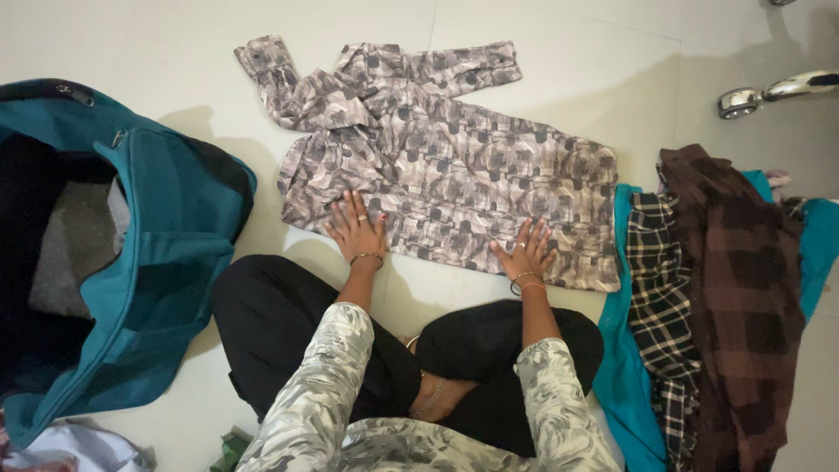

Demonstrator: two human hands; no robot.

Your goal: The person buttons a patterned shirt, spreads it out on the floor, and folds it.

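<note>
Scene: a person sits cross-legged on a pale tiled floor (559, 70), seen from above, smoothing a garment laid out in front of the knees.
Garment: a patterned shirt (454, 166) in soft grey-brown cloth with a blocky printed motif lies flat on the tiles, its long sleeves folded across the top near the collar and its hem pointing right.
Left hand: the left hand (356, 229) rests palm down on the shirt's near edge, fingers spread and released, gripping nothing; a thin bangle circles the wrist.
Right hand: the right hand (524, 252) presses flat on the shirt's lower edge toward the hem, fingers splayed and open, with bangles at the wrist.
Arms: both forearms reach straight forward from grey-and-white printed sleeves, well apart from each other.
Bag: a teal fabric duffel bag (166, 262) stands unzipped to the left, its dark interior showing.
Pile: a heap of clothes (734, 297) lies to the right, just beside the shirt's hem, with a brown checked cloth and a black-and-white plaid piece over teal fabric.
Metal: a shiny chrome furniture foot (769, 94) sits at upper right.
</note>
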